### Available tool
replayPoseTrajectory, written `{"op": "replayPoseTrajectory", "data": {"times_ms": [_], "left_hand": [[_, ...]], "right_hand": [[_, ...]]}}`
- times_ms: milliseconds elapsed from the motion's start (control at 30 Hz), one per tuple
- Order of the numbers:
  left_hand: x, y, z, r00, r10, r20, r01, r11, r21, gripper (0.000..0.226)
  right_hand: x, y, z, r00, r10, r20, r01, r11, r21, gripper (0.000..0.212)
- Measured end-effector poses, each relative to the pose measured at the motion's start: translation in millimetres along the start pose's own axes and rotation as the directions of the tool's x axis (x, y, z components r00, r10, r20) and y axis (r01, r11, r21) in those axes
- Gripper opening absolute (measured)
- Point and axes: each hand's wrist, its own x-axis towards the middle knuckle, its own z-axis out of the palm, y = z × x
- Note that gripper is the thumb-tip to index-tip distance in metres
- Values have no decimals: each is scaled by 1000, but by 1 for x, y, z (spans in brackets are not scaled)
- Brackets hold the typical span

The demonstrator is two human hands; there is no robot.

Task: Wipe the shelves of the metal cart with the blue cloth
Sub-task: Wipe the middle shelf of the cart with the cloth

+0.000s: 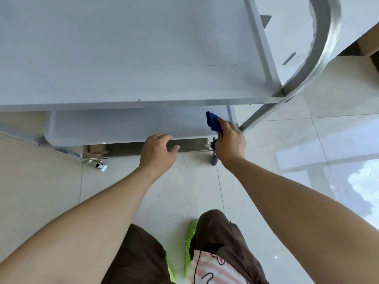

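Blue cloth (213,120) is bunched in the right hand (230,143), whose grip curls round it on the metal cart's lower shelf (123,128), while the left hand (158,150) clasps that shelf's front edge beneath the top shelf (123,58)

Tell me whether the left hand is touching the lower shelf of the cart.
Touching. The head view shows the left hand with fingers curled over the front edge of the lower shelf, thumb below the rim.
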Motion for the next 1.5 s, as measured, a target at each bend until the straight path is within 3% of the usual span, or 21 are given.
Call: {"op": "replayPoseTrajectory", "data": {"times_ms": [67,133,233,333,433,567,667,800,1500], "left_hand": [[26,-3,17,996,71,-51,-69,997,41,36],[55,-6,37,984,155,-86,-145,983,113,39],[97,-9,67,952,280,-121,-242,936,256,43],[137,-15,89,918,363,-160,-284,883,374,49],[157,-21,107,920,352,-170,-251,866,433,58],[161,-20,119,925,340,-171,-200,817,541,72],[159,-19,116,944,287,-163,-163,833,529,76],[157,-15,116,948,283,-148,-163,826,539,74],[159,-22,122,926,301,-230,-146,844,516,66]], "right_hand": [[27,6,14,994,-96,-59,93,995,-43,47],[50,14,36,984,-177,-6,175,979,-105,40],[67,40,82,947,-227,227,290,908,-303,62],[79,57,115,966,-222,136,256,901,-350,81],[105,56,125,979,-201,28,199,918,-342,89],[126,59,123,985,-172,24,168,908,-384,91],[137,55,124,987,-149,55,158,911,-382,92],[166,48,120,990,-105,96,134,919,-371,90],[357,-8,131,984,-167,55,175,898,-403,78]]}}
